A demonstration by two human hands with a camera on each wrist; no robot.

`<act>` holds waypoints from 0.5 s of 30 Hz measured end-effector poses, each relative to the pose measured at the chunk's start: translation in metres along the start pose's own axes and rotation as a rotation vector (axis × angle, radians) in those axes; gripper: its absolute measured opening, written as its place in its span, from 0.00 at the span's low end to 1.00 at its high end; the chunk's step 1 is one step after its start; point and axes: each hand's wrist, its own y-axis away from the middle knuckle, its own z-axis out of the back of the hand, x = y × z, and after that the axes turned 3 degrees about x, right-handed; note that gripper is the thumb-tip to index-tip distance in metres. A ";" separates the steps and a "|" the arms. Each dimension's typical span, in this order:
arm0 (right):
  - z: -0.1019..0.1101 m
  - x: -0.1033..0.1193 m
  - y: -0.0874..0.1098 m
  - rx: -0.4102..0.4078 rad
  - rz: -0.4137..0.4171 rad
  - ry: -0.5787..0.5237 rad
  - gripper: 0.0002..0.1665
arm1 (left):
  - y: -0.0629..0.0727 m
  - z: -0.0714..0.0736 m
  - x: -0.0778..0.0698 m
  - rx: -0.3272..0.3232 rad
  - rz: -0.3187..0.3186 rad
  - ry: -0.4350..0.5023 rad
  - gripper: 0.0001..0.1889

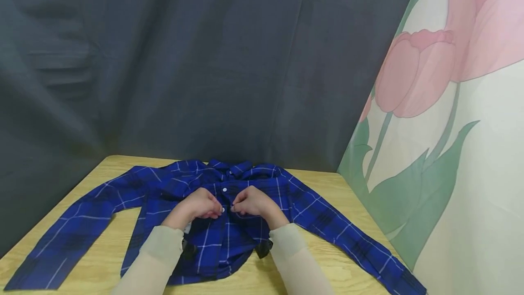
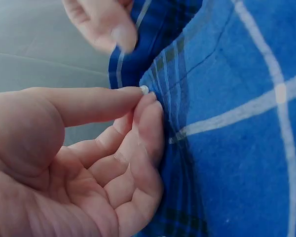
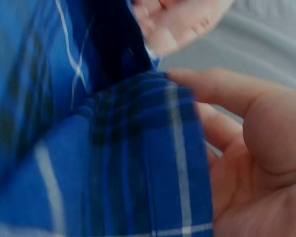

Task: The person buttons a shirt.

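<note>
A blue plaid long-sleeved shirt (image 1: 245, 236) lies front up on the wooden table, its collar at the far side. At the front placket, my left hand (image 1: 201, 204) pinches a small white button (image 2: 144, 90) and the cloth edge between thumb and index finger. Just right of it, my right hand (image 1: 255, 201) holds the other front edge (image 3: 180, 158), thumb on the near face and the other fingers partly hidden behind the cloth. The two hands' fingertips are close together but apart. Another white button (image 1: 224, 190) shows farther up the placket.
The shirt's sleeves (image 1: 82, 222) spread out to both sides over the table (image 1: 110, 240). A dark grey curtain (image 1: 204, 67) hangs behind the table. On the right stands a wall with painted tulips (image 1: 417, 72). Black wrist gear (image 1: 263, 248) hangs below the cuffs.
</note>
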 end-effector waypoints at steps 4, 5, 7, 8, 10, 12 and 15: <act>-0.008 0.008 0.000 -0.081 -0.020 -0.043 0.07 | 0.001 -0.002 -0.006 0.019 -0.002 0.091 0.07; -0.009 0.010 0.000 -0.094 -0.027 -0.042 0.07 | 0.000 -0.002 -0.007 0.022 0.002 0.106 0.07; -0.011 0.011 -0.001 -0.110 -0.035 -0.034 0.06 | -0.001 -0.002 -0.007 0.024 0.008 0.127 0.07; -0.012 0.011 -0.002 -0.114 -0.038 -0.028 0.06 | -0.001 -0.002 -0.007 0.024 0.012 0.132 0.07; -0.012 0.012 -0.002 -0.119 -0.043 -0.019 0.06 | -0.001 -0.001 -0.007 0.026 0.016 0.133 0.08; -0.013 0.012 -0.002 -0.122 -0.043 -0.019 0.06 | -0.001 0.000 -0.007 0.030 0.018 0.137 0.08; -0.013 0.012 -0.001 -0.131 -0.042 -0.025 0.06 | -0.001 0.000 -0.007 0.030 0.016 0.151 0.09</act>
